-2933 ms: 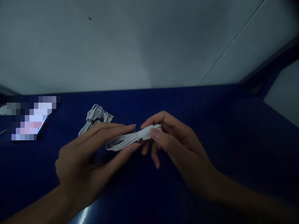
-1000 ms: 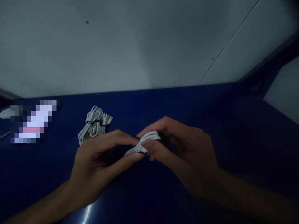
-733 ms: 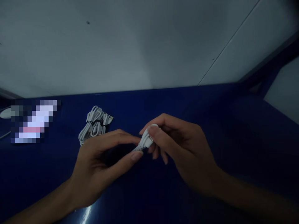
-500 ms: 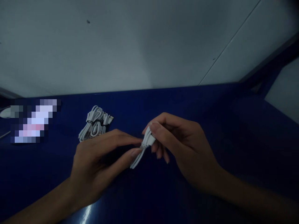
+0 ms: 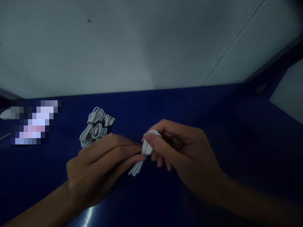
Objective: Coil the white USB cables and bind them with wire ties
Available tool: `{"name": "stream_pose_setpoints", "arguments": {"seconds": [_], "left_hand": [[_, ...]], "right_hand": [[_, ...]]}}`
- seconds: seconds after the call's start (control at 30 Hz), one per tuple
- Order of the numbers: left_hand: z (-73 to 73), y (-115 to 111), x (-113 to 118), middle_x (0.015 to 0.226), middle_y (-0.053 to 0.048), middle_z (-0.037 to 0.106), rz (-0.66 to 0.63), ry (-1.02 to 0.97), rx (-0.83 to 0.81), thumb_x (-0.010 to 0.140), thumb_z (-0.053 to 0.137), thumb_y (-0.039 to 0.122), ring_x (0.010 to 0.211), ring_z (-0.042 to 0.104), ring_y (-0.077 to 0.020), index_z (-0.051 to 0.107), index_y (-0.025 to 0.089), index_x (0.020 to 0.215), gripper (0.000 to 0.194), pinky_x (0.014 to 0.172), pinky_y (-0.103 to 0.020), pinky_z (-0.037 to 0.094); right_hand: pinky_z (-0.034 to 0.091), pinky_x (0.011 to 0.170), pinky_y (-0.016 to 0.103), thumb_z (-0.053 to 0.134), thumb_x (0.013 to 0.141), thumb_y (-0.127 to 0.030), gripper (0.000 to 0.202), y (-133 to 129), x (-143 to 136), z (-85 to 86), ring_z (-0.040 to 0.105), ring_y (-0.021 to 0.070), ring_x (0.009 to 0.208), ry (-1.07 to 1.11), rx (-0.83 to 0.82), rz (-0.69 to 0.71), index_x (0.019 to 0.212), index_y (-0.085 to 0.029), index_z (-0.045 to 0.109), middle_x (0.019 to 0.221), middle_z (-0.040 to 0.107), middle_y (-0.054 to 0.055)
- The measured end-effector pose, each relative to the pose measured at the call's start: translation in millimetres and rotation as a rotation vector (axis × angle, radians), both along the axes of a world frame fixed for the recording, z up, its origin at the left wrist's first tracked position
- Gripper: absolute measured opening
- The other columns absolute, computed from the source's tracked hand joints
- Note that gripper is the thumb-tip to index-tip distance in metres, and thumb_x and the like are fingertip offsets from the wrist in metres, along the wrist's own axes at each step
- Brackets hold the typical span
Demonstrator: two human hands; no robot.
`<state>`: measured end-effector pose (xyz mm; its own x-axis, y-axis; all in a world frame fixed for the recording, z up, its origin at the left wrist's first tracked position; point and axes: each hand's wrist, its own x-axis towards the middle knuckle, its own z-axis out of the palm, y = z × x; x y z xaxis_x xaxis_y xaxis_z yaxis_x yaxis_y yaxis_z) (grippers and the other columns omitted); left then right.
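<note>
A coiled white cable [image 5: 148, 149] is held between my two hands above the blue table. My right hand [image 5: 182, 148] pinches its upper loops between thumb and fingers. My left hand [image 5: 101, 167] has thumb and fingertips closed at the middle of the bundle, where a thin dark tie seems to go round it; the fingers partly hide this spot. Below the pinch, the cable's lower loops stick out down and to the left. Behind my left hand lies a pile of coiled white USB cables [image 5: 96, 124] bound with black ties, one metal plug pointing right.
The blue table [image 5: 189, 104] reaches back to a grey-white wall panel [image 5: 118, 47]. On the left lies a pixelated, bright flat object [image 5: 36, 123], with a white rounded object [image 5: 6, 114] beside it. A blue frame post [image 5: 276, 78] stands at the right.
Both hands have shifted slightly down with the cable. My left fingers have closed further over the bundle's middle, and the lower loops now fan out more.
</note>
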<state>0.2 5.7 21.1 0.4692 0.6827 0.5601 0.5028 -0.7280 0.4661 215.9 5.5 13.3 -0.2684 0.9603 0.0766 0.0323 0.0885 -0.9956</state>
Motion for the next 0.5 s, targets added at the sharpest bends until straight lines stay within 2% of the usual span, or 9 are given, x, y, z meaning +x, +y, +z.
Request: {"name": "stream_pose_setpoints", "arguments": {"seconds": [0.13,0.3,0.5], "left_hand": [[-0.2,-0.1,-1.0,0.092,0.004,0.088,-0.015,-0.001,-0.038,0.102,0.077,0.018,0.077,0.084,-0.0207,0.083,0.031,0.106,0.015,0.076,-0.034,0.073],[1.2,-2.5,-5.9,0.094,0.004,0.088,-0.003,-0.036,-0.116,0.103,0.075,0.020,0.076,0.083,-0.0215,0.083,0.035,0.108,0.017,0.074,-0.035,0.073],[-5.3,-0.6,-7.3,0.095,0.004,0.086,0.034,-0.098,-0.206,0.103,0.077,0.029,0.075,0.081,-0.0192,0.082,0.035,0.106,0.008,0.071,-0.032,0.072]], "right_hand": [[0.051,0.051,0.022,0.070,0.109,-0.044,0.027,-2.3,-1.6,0.1,0.066,0.0117,0.059,-0.036,0.031,-0.025,0.094,-0.023,0.078,0.070,0.070,-0.002],[0.050,0.050,0.022,0.069,0.110,-0.042,0.025,-5.1,-3.3,-2.2,0.068,0.0120,0.062,-0.043,0.029,-0.053,0.096,-0.024,0.080,0.074,0.072,-0.002],[0.049,0.051,0.023,0.069,0.110,-0.041,0.022,-6.9,-5.9,-4.7,0.068,0.0120,0.064,-0.051,0.064,-0.065,0.100,-0.025,0.080,0.076,0.073,-0.002]]}}
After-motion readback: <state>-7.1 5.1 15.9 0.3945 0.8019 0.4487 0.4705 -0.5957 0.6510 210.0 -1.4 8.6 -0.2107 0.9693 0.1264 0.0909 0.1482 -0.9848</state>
